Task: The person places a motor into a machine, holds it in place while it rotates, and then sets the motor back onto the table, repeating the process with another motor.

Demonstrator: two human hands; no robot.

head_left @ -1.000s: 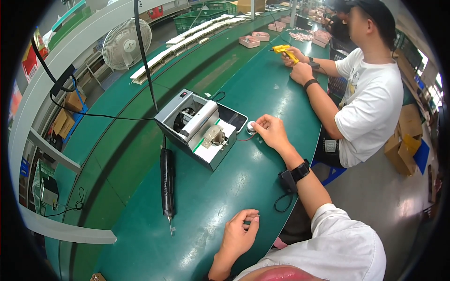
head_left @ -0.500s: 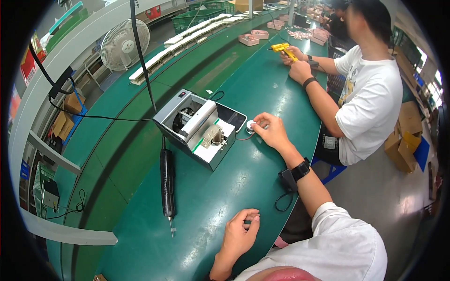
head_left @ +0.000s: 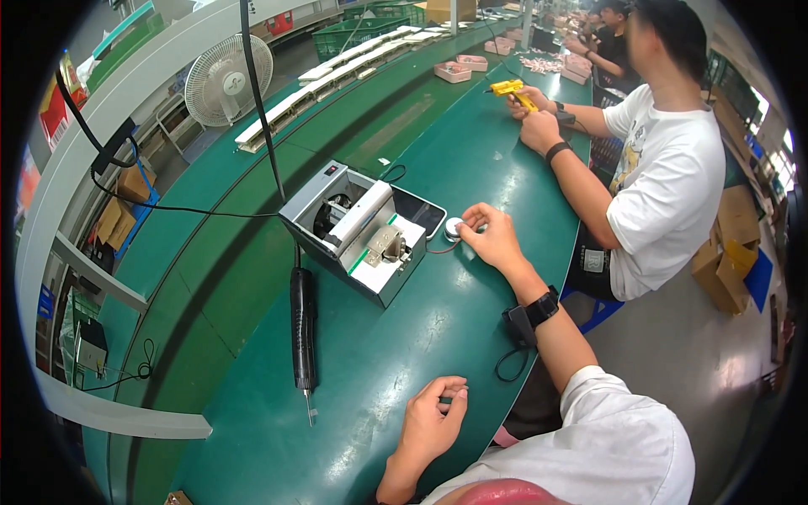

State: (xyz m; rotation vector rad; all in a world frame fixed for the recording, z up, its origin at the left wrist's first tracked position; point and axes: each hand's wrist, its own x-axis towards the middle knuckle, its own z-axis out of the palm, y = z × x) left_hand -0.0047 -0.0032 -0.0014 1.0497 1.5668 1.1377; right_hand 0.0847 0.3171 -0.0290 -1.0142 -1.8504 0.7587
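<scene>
Right hand (head_left: 492, 240) barely shifted since a second ago, fingertips pinched on the small white round part (head_left: 454, 227) beside the grey machine (head_left: 358, 231); left hand (head_left: 431, 421) unmoved, loosely curled, resting empty on the green bench (head_left: 404, 337).

A small round white part (head_left: 454, 227) lay flat on the green table, a little right of the middle of the frame. It sat just beside the right edge of the grey machine, and a thin red wire ran from its lower side. The fingertips of the right hand (head_left: 491, 240) touched it.
</scene>
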